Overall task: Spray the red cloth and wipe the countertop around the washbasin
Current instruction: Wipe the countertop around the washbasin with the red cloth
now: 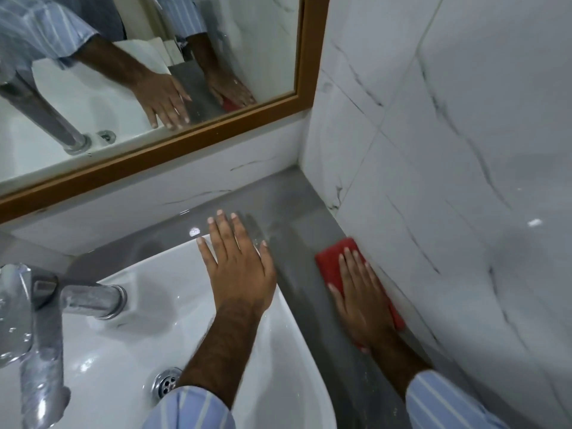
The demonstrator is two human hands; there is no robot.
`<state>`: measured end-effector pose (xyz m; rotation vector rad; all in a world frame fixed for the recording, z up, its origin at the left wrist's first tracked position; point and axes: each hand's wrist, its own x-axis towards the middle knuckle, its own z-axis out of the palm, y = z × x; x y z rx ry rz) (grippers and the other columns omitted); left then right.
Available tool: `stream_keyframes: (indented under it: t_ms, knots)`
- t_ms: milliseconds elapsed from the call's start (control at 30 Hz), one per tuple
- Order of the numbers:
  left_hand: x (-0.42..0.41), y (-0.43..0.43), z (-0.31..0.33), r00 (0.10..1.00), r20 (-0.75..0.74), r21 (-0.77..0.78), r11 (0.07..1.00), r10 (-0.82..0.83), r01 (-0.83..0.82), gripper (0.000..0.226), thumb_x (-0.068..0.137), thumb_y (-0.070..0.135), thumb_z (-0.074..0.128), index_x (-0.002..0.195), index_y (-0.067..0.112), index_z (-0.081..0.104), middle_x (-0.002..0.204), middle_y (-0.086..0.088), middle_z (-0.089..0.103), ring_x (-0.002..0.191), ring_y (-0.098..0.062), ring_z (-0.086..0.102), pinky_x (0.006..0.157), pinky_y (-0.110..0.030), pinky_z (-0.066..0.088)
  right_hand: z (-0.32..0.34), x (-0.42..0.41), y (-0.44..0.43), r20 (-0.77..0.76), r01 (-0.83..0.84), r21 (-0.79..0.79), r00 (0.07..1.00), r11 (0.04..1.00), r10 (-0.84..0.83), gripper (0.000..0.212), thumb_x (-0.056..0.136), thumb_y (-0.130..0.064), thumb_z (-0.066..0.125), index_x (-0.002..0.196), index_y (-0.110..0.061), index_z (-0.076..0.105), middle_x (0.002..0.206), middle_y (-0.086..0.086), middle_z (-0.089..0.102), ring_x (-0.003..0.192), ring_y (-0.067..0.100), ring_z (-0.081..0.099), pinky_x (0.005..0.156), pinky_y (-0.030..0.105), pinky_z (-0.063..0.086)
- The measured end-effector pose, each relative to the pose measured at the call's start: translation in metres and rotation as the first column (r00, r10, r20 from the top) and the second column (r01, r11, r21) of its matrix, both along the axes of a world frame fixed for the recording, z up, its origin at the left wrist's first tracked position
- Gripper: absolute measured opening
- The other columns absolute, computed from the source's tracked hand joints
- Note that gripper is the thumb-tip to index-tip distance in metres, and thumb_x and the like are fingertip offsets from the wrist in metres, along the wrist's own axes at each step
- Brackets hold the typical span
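The red cloth (329, 261) lies flat on the narrow grey countertop (294, 212) to the right of the white washbasin (288, 351), against the tiled side wall. My right hand (362, 301) presses down on the cloth with fingers spread, covering most of it. My left hand (238, 261) rests flat and open on the basin's back right corner, its fingertips reaching onto the grey top. Wet streaks show on the countertop between the two hands. No spray bottle is in view.
A chrome tap (40, 320) stands at the left over the basin, and the drain (165, 382) sits below my left forearm. A wood-framed mirror (216, 119) hangs on the back wall. White marble-look tiles (464, 150) form the right wall, closing off the countertop.
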<state>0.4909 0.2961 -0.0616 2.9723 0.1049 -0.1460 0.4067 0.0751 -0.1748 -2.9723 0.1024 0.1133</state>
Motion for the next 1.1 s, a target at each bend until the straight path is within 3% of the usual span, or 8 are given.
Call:
stream_keyframes:
  t_ms: [100, 367, 467, 600, 700, 967, 1100]
  knots:
    - [0.001, 0.000, -0.001, 1.000, -0.001, 0.002, 1.000, 0.003, -0.003, 0.083, 0.099, 0.058, 0.007, 0.170, 0.014, 0.004, 0.180, -0.012, -0.006, 0.167, -0.034, -0.006, 0.136, -0.056, -0.001, -0.001, -0.021, -0.002, -0.042, 0.025, -0.042, 0.999, 0.999, -0.027, 0.070, 0.106, -0.046, 0.030, 0.159, -0.001, 0.029, 0.168, 0.018, 0.029, 0.157, 0.031, 0.026, 0.125, 0.048, 0.028]
    - [0.000, 0.003, -0.005, 0.998, 0.056, -0.033, 0.999, -0.009, 0.011, 0.080, 0.101, 0.054, 0.013, 0.169, 0.011, 0.010, 0.179, -0.015, 0.002, 0.167, -0.035, -0.001, 0.135, -0.056, 0.000, 0.006, 0.105, 0.011, -0.015, -0.150, -0.050, 0.989, 0.987, 0.149, 0.070, 0.109, -0.044, 0.035, 0.161, 0.000, 0.020, 0.171, 0.019, 0.019, 0.160, 0.031, 0.017, 0.131, 0.044, 0.014]
    - [0.001, 0.004, -0.005, 0.999, 0.049, -0.030, 0.999, -0.015, 0.017, 0.076, 0.106, 0.052, 0.020, 0.169, 0.010, 0.010, 0.179, -0.015, 0.002, 0.167, -0.035, -0.001, 0.135, -0.056, -0.001, 0.005, 0.075, 0.004, 0.005, -0.144, -0.037, 0.990, 0.989, 0.144, 0.069, 0.108, -0.042, 0.039, 0.160, 0.000, 0.025, 0.169, 0.020, 0.025, 0.158, 0.032, 0.023, 0.129, 0.046, 0.020]
    - [0.000, 0.004, 0.000, 0.999, 0.032, -0.044, 0.999, -0.023, 0.025, 0.074, 0.109, 0.048, 0.025, 0.168, 0.007, 0.011, 0.179, -0.017, 0.004, 0.167, -0.035, 0.000, 0.135, -0.058, 0.000, 0.005, -0.035, -0.022, 0.007, -0.086, -0.066, 0.996, 0.994, 0.087, 0.068, 0.107, -0.044, 0.036, 0.159, -0.001, 0.030, 0.168, 0.018, 0.028, 0.157, 0.032, 0.027, 0.127, 0.048, 0.029]
    - [-0.002, 0.002, 0.003, 0.999, 0.035, -0.052, 0.998, -0.021, 0.023, 0.073, 0.109, 0.047, 0.027, 0.168, 0.007, 0.011, 0.179, -0.017, 0.004, 0.167, -0.035, 0.000, 0.136, -0.058, 0.000, 0.003, -0.100, -0.035, -0.047, -0.059, -0.104, 0.997, 0.993, 0.055, 0.070, 0.107, -0.048, 0.031, 0.161, -0.003, 0.026, 0.170, 0.016, 0.023, 0.158, 0.030, 0.023, 0.127, 0.048, 0.027]
    - [-0.001, 0.004, 0.002, 0.999, -0.002, -0.011, 0.999, -0.033, 0.033, 0.075, 0.109, 0.050, 0.024, 0.168, 0.007, 0.008, 0.179, -0.017, 0.003, 0.167, -0.034, -0.001, 0.136, -0.057, -0.001, 0.005, -0.018, -0.013, 0.001, -0.087, -0.068, 0.996, 0.994, 0.087, 0.067, 0.108, -0.040, 0.040, 0.160, 0.000, 0.026, 0.170, 0.018, 0.023, 0.159, 0.032, 0.021, 0.130, 0.047, 0.020]
    - [0.000, 0.005, 0.004, 0.999, -0.015, -0.022, 0.999, -0.034, 0.034, 0.077, 0.109, 0.051, 0.027, 0.168, 0.005, 0.008, 0.179, -0.017, 0.005, 0.167, -0.033, -0.002, 0.136, -0.057, -0.001, -0.002, -0.068, -0.017, 0.007, -0.114, -0.072, 0.993, 0.991, 0.115, 0.070, 0.108, -0.046, 0.032, 0.162, -0.003, 0.022, 0.170, 0.018, 0.023, 0.159, 0.031, 0.021, 0.129, 0.048, 0.021]
